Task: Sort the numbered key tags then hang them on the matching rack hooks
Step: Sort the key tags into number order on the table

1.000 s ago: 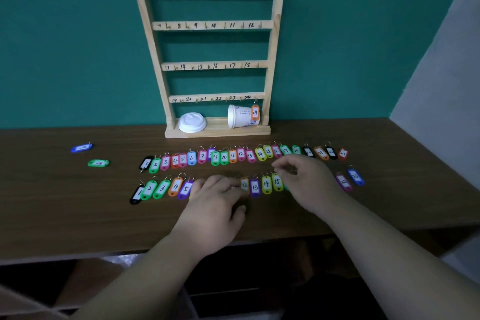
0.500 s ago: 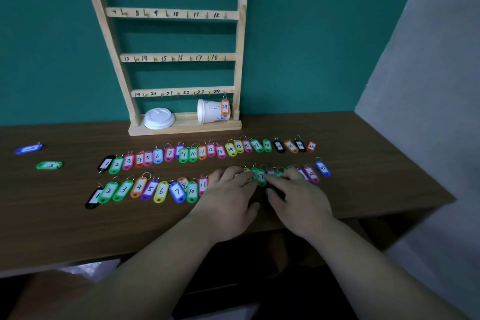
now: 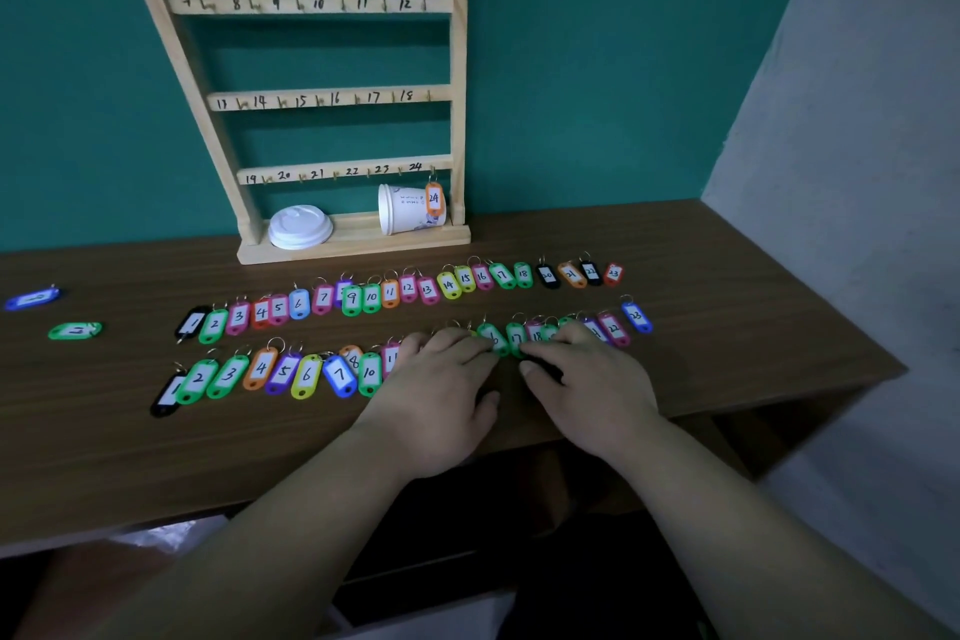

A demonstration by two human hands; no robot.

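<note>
**Two rows of key tags, both hands on the near one**

Two big things fill the view: a brown table [image 3: 727,276] and, at its back, a wooden rack [image 3: 457,68] with numbered hooks. Only one tag, number 24 [image 3: 434,198], hangs there, in front of a tipped paper cup [image 3: 405,211].

The far row of tags [image 3: 389,294] runs from 1 to 23 across the table. The near row [image 3: 306,374] starts at 1 on the left and disappears under your hands.

Your left hand [image 3: 441,395] lies flat with straight fingers, pressing on tags and holding nothing. Your right hand [image 3: 597,385] rests its fingers on the tags near 17 and 18. Something dark sits by its thumb, and I cannot tell whether it is pinched.

Sorting looks nearly done. The risk is that sliding packed, overlapping tags under flat fingers snags a ring and drags a neighbour out of order. That tag could later go on the wrong hook.

A blue tag [image 3: 34,299] and a green tag [image 3: 75,330] lie well apart at far left and could be forgotten.
</note>
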